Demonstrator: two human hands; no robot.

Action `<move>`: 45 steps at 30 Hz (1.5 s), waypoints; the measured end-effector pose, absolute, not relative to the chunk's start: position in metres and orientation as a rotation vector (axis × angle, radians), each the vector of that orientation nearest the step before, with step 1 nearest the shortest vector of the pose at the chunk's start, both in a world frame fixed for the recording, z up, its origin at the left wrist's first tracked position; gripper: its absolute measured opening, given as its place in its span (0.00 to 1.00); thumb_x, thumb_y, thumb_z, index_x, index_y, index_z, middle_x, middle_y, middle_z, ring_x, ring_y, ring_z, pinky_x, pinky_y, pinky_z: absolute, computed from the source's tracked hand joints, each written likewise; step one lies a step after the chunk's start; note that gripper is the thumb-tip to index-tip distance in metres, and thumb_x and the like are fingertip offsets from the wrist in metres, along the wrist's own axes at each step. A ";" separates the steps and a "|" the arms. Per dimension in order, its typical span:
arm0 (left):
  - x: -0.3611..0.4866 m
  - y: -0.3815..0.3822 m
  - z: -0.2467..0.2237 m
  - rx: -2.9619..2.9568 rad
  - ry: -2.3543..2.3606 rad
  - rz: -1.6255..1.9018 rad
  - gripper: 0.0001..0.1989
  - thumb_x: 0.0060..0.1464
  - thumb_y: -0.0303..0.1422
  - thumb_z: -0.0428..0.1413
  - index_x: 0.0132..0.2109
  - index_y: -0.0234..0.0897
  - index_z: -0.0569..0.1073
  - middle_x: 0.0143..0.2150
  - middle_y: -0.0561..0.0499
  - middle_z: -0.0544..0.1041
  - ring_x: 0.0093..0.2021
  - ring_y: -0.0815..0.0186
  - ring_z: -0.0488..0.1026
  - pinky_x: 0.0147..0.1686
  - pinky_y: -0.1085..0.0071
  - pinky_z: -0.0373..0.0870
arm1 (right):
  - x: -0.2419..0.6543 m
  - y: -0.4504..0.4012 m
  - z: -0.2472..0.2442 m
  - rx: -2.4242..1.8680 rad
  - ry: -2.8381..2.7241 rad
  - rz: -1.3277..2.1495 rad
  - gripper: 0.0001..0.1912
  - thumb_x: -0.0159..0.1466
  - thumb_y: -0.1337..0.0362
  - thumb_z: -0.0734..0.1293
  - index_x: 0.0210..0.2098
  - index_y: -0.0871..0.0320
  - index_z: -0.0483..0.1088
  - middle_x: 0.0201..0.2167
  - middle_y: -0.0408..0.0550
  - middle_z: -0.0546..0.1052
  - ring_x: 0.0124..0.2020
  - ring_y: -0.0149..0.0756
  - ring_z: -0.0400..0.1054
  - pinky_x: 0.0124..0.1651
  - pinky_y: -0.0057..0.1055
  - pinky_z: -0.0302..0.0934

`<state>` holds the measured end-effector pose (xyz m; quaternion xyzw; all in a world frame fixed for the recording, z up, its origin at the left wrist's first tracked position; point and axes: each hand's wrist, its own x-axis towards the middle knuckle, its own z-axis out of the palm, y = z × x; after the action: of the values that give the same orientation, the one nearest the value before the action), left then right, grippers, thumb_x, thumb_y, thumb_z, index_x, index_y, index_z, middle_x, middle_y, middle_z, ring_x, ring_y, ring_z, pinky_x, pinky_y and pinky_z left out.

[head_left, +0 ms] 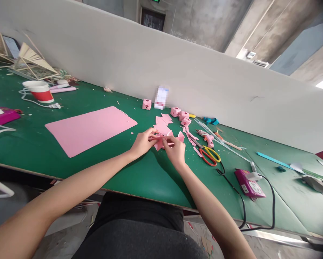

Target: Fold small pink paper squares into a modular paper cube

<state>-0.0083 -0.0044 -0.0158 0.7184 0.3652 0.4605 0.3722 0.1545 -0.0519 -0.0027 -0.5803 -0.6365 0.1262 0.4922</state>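
Note:
My left hand [143, 144] and my right hand [174, 148] meet above the green table, both closed on one folded pink paper piece [158, 144] with pointed flaps. Just behind my fingers lie flat pink paper cutouts [162, 128]. Several folded pink paper shapes [183, 116] with small openings sit to the back right, and another pink cube-like shape [146, 104] stands by the wall panel. A large pink sheet [91, 131] lies flat to the left of my hands. Scissors [210, 155] with red and yellow handles rest to the right, near pink scraps [198, 151].
A pink glue gun [208, 139] and clear sticks [223, 142] lie right of the hands. Farther right, a magenta power strip [249, 184] has a looping black cable. A red and white cup [40, 91] and wooden stick frames [33, 63] stand at left.

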 end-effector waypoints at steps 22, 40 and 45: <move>-0.009 -0.006 -0.009 1.720 0.873 1.279 0.20 0.55 0.39 0.64 0.50 0.39 0.68 0.41 0.47 0.83 0.43 0.58 0.82 0.42 0.65 0.76 | 0.155 -0.050 -0.007 -1.377 -1.568 0.494 0.11 0.66 0.54 0.66 0.34 0.54 0.75 0.29 0.46 0.81 0.30 0.40 0.77 0.36 0.36 0.72; -0.012 -0.006 -0.001 1.581 0.833 1.263 0.24 0.48 0.39 0.68 0.50 0.38 0.70 0.38 0.47 0.83 0.42 0.57 0.82 0.42 0.63 0.76 | 0.164 -0.048 0.000 -1.060 -1.140 1.263 0.21 0.51 0.46 0.79 0.33 0.55 0.77 0.36 0.46 0.79 0.37 0.35 0.74 0.41 0.31 0.73; -0.012 -0.006 0.000 1.608 0.855 1.279 0.21 0.49 0.37 0.67 0.48 0.38 0.71 0.37 0.48 0.83 0.42 0.57 0.82 0.41 0.64 0.77 | 0.162 -0.049 0.003 -1.128 -1.246 1.187 0.24 0.50 0.45 0.78 0.36 0.56 0.77 0.38 0.47 0.81 0.38 0.37 0.76 0.43 0.34 0.73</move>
<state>-0.0119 -0.0060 -0.0002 0.6481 0.3446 0.5153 0.4423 0.1618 -0.0493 0.0032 -0.4697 -0.5189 0.4942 0.5156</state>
